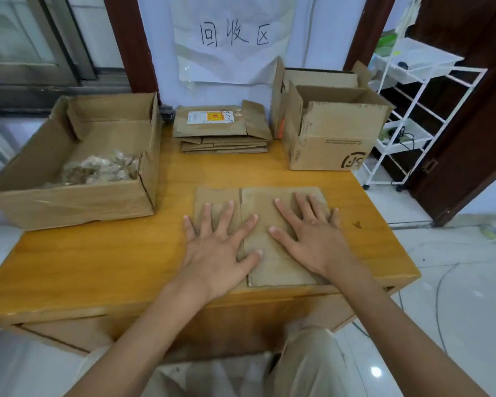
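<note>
Flattened carton (272,270) on table (98,253), under L grip (215,253) & R grip (318,242), both splayed, pressing, clasping nothing; long axis prob. left-right.

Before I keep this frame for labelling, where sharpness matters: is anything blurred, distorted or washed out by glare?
Head view: the flattened brown cardboard sheet under the left hand and right hand is sharp; the wide-angle lens curves the yellow wooden table; one glare spot sits on the white floor tiles; lighting is even, shadows faint.

Flattened box (265,202) on table (98,253), before stack (222,138).
</note>
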`<state>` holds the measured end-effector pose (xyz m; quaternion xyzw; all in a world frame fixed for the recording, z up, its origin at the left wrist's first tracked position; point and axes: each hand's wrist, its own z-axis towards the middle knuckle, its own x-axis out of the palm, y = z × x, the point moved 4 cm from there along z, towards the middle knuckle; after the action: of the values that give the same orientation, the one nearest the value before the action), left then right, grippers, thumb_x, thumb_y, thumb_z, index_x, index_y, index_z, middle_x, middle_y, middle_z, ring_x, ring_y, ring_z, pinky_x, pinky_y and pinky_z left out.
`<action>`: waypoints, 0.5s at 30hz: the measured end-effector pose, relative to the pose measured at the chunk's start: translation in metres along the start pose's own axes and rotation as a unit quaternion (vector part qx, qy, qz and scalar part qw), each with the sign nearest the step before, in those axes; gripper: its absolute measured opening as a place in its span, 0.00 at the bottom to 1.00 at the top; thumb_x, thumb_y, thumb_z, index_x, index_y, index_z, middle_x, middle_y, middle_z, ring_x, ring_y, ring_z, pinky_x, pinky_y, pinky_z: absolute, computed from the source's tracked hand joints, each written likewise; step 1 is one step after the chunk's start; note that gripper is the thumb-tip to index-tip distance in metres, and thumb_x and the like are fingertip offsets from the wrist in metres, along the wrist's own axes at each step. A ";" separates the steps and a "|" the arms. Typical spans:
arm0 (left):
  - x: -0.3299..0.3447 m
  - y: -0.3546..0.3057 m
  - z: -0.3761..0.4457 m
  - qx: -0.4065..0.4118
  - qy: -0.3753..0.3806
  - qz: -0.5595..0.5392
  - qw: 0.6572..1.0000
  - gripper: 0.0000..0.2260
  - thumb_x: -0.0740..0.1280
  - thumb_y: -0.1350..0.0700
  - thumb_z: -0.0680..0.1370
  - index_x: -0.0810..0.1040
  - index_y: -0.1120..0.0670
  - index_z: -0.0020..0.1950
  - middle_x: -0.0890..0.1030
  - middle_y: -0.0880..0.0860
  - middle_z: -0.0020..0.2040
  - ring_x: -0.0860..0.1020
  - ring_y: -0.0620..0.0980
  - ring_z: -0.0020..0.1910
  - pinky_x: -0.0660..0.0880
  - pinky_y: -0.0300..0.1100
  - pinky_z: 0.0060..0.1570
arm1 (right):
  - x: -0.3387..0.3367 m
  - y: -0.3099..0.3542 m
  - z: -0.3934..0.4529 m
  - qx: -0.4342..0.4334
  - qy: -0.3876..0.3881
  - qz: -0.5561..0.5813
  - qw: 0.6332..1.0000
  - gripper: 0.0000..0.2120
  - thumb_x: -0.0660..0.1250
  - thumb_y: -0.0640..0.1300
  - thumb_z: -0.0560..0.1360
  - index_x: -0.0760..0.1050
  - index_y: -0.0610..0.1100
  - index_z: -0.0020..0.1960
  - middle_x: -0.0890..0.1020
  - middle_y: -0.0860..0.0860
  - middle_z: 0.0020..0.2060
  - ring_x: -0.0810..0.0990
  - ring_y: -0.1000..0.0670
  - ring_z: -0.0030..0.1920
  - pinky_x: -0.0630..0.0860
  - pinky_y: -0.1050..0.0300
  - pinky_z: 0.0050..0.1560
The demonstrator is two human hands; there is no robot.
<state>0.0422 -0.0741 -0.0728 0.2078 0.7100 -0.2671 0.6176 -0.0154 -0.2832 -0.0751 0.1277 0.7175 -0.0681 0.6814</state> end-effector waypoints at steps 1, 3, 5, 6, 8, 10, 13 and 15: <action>0.002 0.000 0.002 0.000 0.003 0.003 1.000 0.31 0.42 0.26 0.77 0.37 0.29 0.79 0.32 0.47 0.83 0.30 0.60 0.80 0.33 0.70 0.75 | 0.002 0.000 0.002 -0.001 -0.001 -0.002 1.000 0.37 0.34 0.78 0.75 0.37 0.68 0.82 0.41 0.50 0.85 0.38 0.45 0.84 0.41 0.26 0.78; 0.004 0.001 -0.001 0.000 0.010 0.000 1.000 0.31 0.42 0.26 0.77 0.36 0.29 0.79 0.32 0.47 0.83 0.30 0.59 0.80 0.33 0.70 0.75 | 0.007 0.002 0.000 -0.003 0.004 -0.002 1.000 0.37 0.34 0.77 0.76 0.37 0.67 0.82 0.41 0.50 0.85 0.38 0.44 0.84 0.41 0.26 0.78; 0.002 0.000 -0.004 0.000 0.007 -0.005 1.000 0.31 0.41 0.25 0.77 0.36 0.28 0.79 0.32 0.47 0.83 0.29 0.59 0.80 0.33 0.69 0.75 | 0.004 0.003 -0.002 -0.002 0.006 0.005 1.000 0.37 0.35 0.77 0.77 0.37 0.67 0.82 0.41 0.50 0.85 0.38 0.44 0.84 0.41 0.25 0.78; -0.001 0.000 -0.004 -0.001 0.010 -0.007 1.000 0.31 0.41 0.25 0.77 0.36 0.28 0.79 0.32 0.47 0.83 0.29 0.59 0.80 0.33 0.69 0.75 | 0.001 0.004 -0.003 -0.003 0.008 0.011 1.000 0.37 0.35 0.77 0.76 0.37 0.67 0.82 0.40 0.49 0.85 0.37 0.44 0.84 0.41 0.25 0.78; -0.007 0.001 0.000 -0.011 0.021 -0.021 0.999 0.32 0.40 0.23 0.77 0.39 0.28 0.79 0.32 0.46 0.83 0.29 0.58 0.80 0.32 0.69 0.75 | -0.007 0.004 -0.002 -0.006 0.011 0.015 1.000 0.38 0.35 0.78 0.76 0.39 0.66 0.83 0.41 0.49 0.85 0.37 0.44 0.84 0.40 0.25 0.78; -0.010 0.001 0.005 -0.028 0.022 -0.030 0.999 0.33 0.39 0.23 0.76 0.42 0.28 0.80 0.34 0.44 0.83 0.31 0.58 0.81 0.32 0.68 0.75 | -0.011 0.006 0.000 -0.008 0.009 0.015 1.000 0.40 0.35 0.79 0.75 0.40 0.65 0.84 0.42 0.49 0.85 0.38 0.44 0.84 0.41 0.25 0.78; -0.004 -0.006 0.004 -0.038 -0.016 -0.015 0.999 0.33 0.41 0.24 0.77 0.47 0.32 0.82 0.39 0.46 0.85 0.35 0.60 0.82 0.36 0.69 0.77 | -0.008 0.008 -0.005 0.008 -0.014 0.008 1.000 0.37 0.38 0.75 0.78 0.46 0.63 0.84 0.47 0.48 0.85 0.44 0.43 0.84 0.45 0.26 0.79; -0.003 -0.006 0.000 -0.062 -0.032 -0.019 0.997 0.35 0.44 0.26 0.78 0.47 0.37 0.83 0.41 0.49 0.85 0.37 0.63 0.82 0.39 0.67 0.78 | -0.008 0.005 -0.014 0.055 -0.057 0.004 0.997 0.34 0.41 0.72 0.80 0.54 0.61 0.83 0.54 0.44 0.84 0.51 0.39 0.83 0.55 0.29 0.78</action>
<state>0.0389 -0.0789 -0.0689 0.1467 0.7090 -0.2403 0.6465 -0.0269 -0.2749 -0.0659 0.1637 0.6724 -0.1121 0.7131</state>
